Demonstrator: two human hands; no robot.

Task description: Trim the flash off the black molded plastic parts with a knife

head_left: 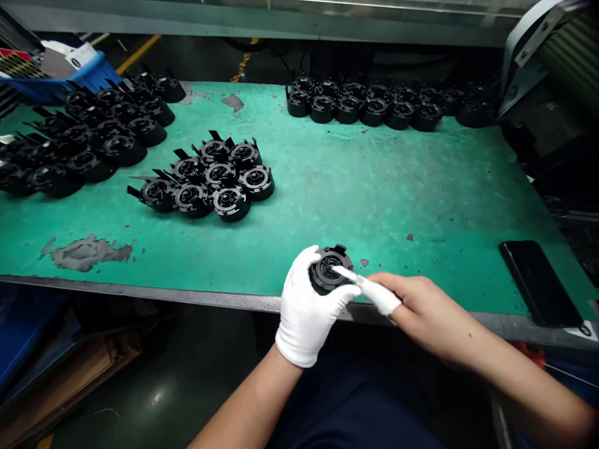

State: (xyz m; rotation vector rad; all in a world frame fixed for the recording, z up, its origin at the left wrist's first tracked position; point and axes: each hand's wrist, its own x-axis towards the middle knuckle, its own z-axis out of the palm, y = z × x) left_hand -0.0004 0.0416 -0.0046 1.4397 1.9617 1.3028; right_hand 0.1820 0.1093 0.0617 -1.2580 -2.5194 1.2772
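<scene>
My gloved left hand (304, 305) is clamped around a round black plastic housing (322, 274) at the near edge of the green surface (397, 193), while my right hand (418, 305) grips a slim pale tool (346, 274) slanting leftward and away, tip over the housing's centre.

A green workbench (397, 206) spans the scene, its surface worn to grey in patches (91, 252), the largest at the near left. A grey edging (187, 297) runs along its near side. Past its far side stretches a grey metal beam (234, 24). The dark green floor (196, 362) carries 1 solid yellow stripe (140, 55) at the far left and, at the near left, a bright spot of reflected light (158, 396).
</scene>
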